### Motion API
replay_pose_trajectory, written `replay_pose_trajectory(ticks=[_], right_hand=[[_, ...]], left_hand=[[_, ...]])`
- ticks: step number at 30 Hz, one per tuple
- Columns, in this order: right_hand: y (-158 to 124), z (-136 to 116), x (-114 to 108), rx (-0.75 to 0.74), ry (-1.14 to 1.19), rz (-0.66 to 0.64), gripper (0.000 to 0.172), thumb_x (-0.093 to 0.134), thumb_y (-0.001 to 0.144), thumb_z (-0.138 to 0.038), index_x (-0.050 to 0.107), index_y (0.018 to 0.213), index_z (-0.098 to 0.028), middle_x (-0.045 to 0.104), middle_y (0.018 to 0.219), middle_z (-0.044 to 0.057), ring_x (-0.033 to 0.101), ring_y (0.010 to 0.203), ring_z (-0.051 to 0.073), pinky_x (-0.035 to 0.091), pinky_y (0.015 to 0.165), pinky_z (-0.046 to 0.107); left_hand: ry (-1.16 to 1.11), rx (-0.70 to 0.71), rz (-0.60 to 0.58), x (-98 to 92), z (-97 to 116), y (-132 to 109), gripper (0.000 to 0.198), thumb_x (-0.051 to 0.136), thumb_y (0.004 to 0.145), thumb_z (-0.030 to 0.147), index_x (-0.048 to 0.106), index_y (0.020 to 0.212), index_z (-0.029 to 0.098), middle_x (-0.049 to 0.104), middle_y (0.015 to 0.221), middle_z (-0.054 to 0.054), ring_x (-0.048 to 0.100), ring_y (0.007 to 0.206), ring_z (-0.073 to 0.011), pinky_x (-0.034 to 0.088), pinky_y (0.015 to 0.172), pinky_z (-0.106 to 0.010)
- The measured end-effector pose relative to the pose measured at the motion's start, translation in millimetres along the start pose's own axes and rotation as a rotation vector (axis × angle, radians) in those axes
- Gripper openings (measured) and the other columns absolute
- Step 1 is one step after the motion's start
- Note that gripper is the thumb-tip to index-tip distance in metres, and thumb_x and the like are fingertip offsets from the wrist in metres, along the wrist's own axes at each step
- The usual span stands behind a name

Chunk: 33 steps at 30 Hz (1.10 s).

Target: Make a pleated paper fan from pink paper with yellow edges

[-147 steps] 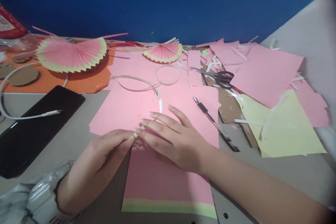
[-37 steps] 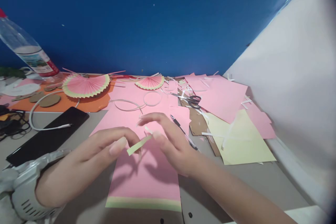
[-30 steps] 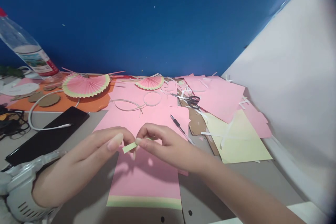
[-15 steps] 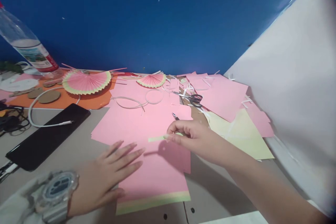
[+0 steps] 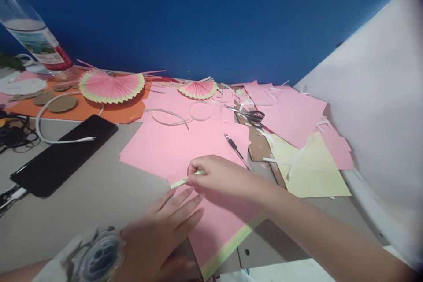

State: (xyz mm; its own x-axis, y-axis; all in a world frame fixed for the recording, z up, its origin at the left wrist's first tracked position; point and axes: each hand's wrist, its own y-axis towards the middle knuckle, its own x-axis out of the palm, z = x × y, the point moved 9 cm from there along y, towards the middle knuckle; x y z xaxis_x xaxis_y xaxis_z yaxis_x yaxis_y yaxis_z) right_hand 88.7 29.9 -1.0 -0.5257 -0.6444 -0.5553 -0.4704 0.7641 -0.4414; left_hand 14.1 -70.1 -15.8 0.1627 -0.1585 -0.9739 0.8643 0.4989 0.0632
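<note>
My right hand (image 5: 216, 175) pinches a narrow pale green paper strip (image 5: 177, 183) between thumb and fingers, near the far left corner of a pink sheet (image 5: 211, 233). Part of the strip is hidden in the fingers. My left hand (image 5: 161, 227) lies with fingers spread across the left side of that sheet, its fingertips just in front of the right hand. A watch (image 5: 101, 257) is on the left wrist. Along the sheet's near edge runs a green band (image 5: 233, 242). The sheet sits at a slant over more pink paper (image 5: 165, 150).
A pen (image 5: 235, 145) and scissors (image 5: 253, 116) lie beyond the right hand. Yellow paper (image 5: 317, 176) and scraps are rightward. Two pleated paper fans (image 5: 112, 86) rest at the back. Leftward are a phone (image 5: 66, 154), a white cable (image 5: 62, 142) and a tilted-looking bottle (image 5: 39, 39).
My right hand has carried the strip left and nearer, uncovering the pen. The left hand has moved right, and the near pink sheet is turned to a slant. The view has shifted slightly.
</note>
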Motion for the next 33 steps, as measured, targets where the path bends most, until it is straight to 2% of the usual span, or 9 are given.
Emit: replay_pose_trajectory(ticks=[2, 5, 10, 15, 17, 21, 23, 27, 33], right_hand=[[2, 0, -4, -0.015, -0.013, 0.042, 0.019, 0.051, 0.082, -0.034, 0.060, 0.074, -0.020, 0.066, 0.081, 0.000, 0.057, 0.072, 0.013, 0.035, 0.059, 0.024], [5, 0, -6, -0.009, -0.018, 0.050, 0.018, 0.050, 0.082, -0.034, 0.060, 0.074, -0.021, 0.066, 0.083, -0.002, 0.057, 0.074, 0.014, 0.035, 0.060, 0.024], [11, -2, -7, 0.020, -0.038, 0.066, 0.020, 0.049, 0.084, -0.035, 0.058, 0.073, -0.021, 0.065, 0.081, -0.002, 0.056, 0.070, 0.013, 0.033, 0.058, 0.024], [14, 13, -10, 0.068, -0.007, 0.074, 0.019, 0.048, 0.085, -0.035, 0.058, 0.076, -0.022, 0.064, 0.081, -0.003, 0.056, 0.073, 0.013, 0.034, 0.060, 0.025], [14, 23, -13, 0.090, 0.003, 0.080, 0.019, 0.047, 0.086, -0.036, 0.058, 0.077, -0.023, 0.064, 0.082, -0.003, 0.056, 0.074, 0.014, 0.034, 0.061, 0.025], [12, 39, -21, 0.149, 0.018, 0.115, 0.021, 0.045, 0.087, -0.040, 0.057, 0.079, -0.024, 0.063, 0.082, -0.004, 0.053, 0.071, 0.013, 0.033, 0.059, 0.025], [11, 40, -22, 0.140, 0.044, 0.119, 0.021, 0.045, 0.087, -0.040, 0.057, 0.080, -0.024, 0.063, 0.082, -0.004, 0.053, 0.070, 0.013, 0.032, 0.058, 0.024], [9, 34, -21, 0.097, 0.081, 0.127, 0.021, 0.045, 0.087, -0.038, 0.057, 0.081, -0.022, 0.062, 0.081, -0.002, 0.052, 0.069, 0.013, 0.032, 0.058, 0.024], [1, 30, -17, 0.053, 0.085, 0.101, 0.020, 0.044, 0.088, -0.035, 0.057, 0.081, -0.022, 0.063, 0.082, -0.002, 0.052, 0.071, 0.013, 0.033, 0.059, 0.024]], left_hand=[[0.048, -0.066, 0.008, -7.6, -14, -11, 0.064, 0.056, 0.077, 0.044, 0.040, 0.135, 0.022, 0.030, 0.149, -0.001, 0.025, 0.134, -0.0255, 0.011, 0.110, -0.041], [0.082, -0.030, 0.031, -16.3, -20, -20, 0.058, 0.051, 0.081, 0.050, 0.046, 0.132, 0.022, 0.038, 0.145, 0.001, 0.031, 0.129, -0.0211, 0.004, 0.112, -0.035], [0.051, -0.048, 0.102, -22.2, -28, -20, 0.052, 0.044, 0.085, 0.053, 0.051, 0.127, 0.024, 0.045, 0.140, 0.003, 0.037, 0.125, -0.0190, 0.005, 0.113, -0.034], [0.052, -0.007, 0.070, -21.5, -32, -17, 0.058, 0.039, 0.082, 0.063, 0.045, 0.132, 0.033, 0.044, 0.141, 0.007, 0.037, 0.127, -0.0189, -0.001, 0.112, -0.033], [0.080, -0.044, 0.044, -21.1, -45, -17, 0.062, 0.039, 0.083, 0.062, 0.039, 0.136, 0.030, 0.037, 0.146, 0.004, 0.032, 0.131, -0.0231, 0.003, 0.112, -0.037], [0.163, -0.250, 0.040, -23.1, -87, -20, 0.078, 0.041, 0.082, 0.060, 0.028, 0.142, 0.014, 0.021, 0.151, -0.011, 0.019, 0.137, -0.0331, 0.015, 0.107, -0.050], [0.179, -0.276, 0.024, -21.3, -95, -20, 0.084, 0.040, 0.080, 0.064, 0.024, 0.143, 0.011, 0.016, 0.152, -0.013, 0.016, 0.138, -0.0330, 0.020, 0.107, -0.050], [0.188, -0.302, 0.007, -17.1, -87, -22, 0.088, 0.040, 0.079, 0.066, 0.021, 0.144, 0.011, 0.014, 0.153, -0.014, 0.016, 0.138, -0.0326, 0.026, 0.105, -0.048], [0.243, -0.321, 0.058, -18.3, -53, -28, 0.088, 0.045, 0.078, 0.062, 0.025, 0.142, 0.006, 0.022, 0.149, -0.021, 0.023, 0.135, -0.0387, 0.028, 0.102, -0.049]])
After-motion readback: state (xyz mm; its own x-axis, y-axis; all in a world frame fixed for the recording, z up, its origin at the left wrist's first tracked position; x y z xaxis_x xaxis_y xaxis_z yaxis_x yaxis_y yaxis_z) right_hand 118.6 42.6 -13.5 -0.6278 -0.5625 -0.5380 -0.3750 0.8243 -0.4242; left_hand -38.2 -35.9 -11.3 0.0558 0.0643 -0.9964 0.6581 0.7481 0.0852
